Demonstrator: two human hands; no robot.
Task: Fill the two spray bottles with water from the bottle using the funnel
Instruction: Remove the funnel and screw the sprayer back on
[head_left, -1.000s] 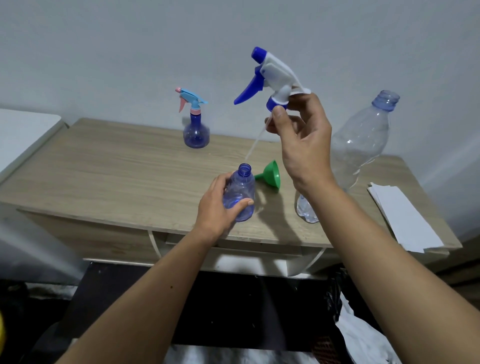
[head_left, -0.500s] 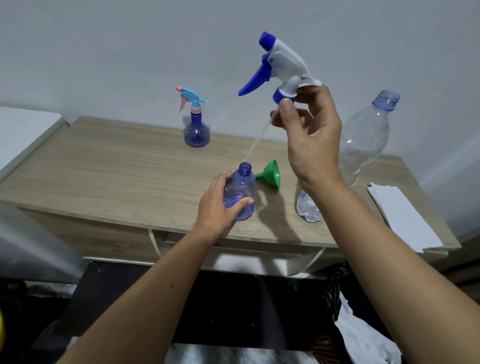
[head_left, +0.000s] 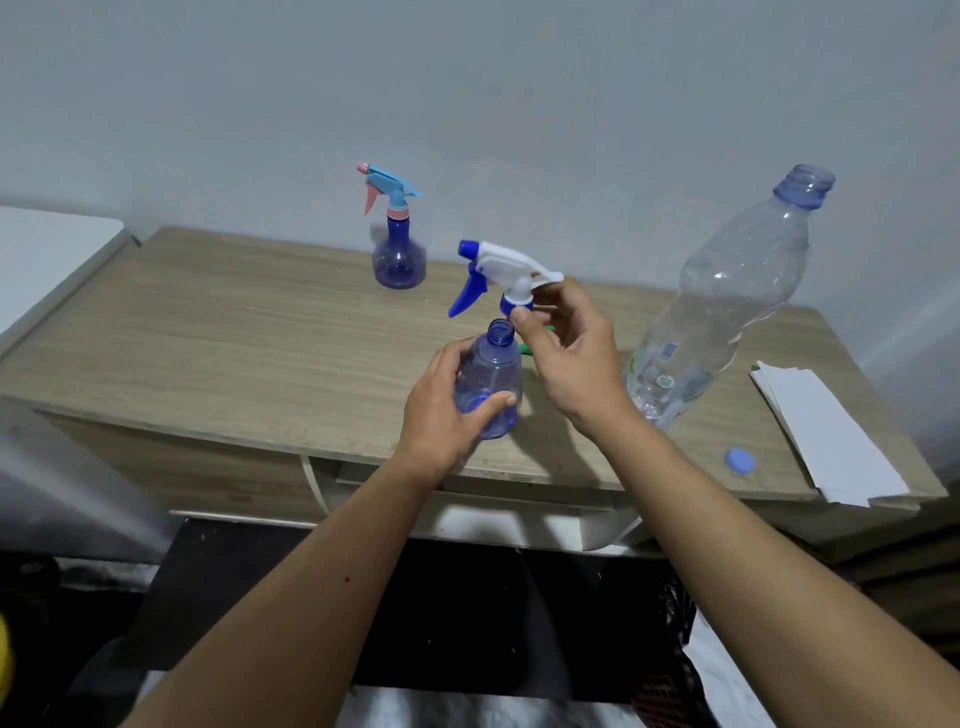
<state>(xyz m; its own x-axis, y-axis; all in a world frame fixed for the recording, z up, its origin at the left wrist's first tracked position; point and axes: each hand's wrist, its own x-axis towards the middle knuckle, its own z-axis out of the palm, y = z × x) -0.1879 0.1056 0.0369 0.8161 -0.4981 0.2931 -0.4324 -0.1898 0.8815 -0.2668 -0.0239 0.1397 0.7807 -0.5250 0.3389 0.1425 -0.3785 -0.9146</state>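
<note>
My left hand (head_left: 447, 415) grips a small blue spray bottle body (head_left: 491, 382) standing near the table's front edge, its neck open. My right hand (head_left: 571, 358) pinches the white and blue trigger head (head_left: 498, 275) by its collar, just above and behind that neck. The green funnel (head_left: 527, 349) lies behind my right hand, almost fully hidden. A second blue spray bottle (head_left: 397, 249) with a light blue and pink trigger stands capped at the back. The large clear water bottle (head_left: 727, 301) stands uncapped at the right with little water showing.
The wooden table (head_left: 208, 332) stands against a grey wall. A blue bottle cap (head_left: 740, 461) lies near the front right edge. A stack of white paper (head_left: 826, 431) overhangs the right corner. A white surface (head_left: 47, 244) adjoins at far left.
My right hand has brought the trigger head down from high above the table to just over the held bottle's neck. The left hand has kept its grip on the bottle body.
</note>
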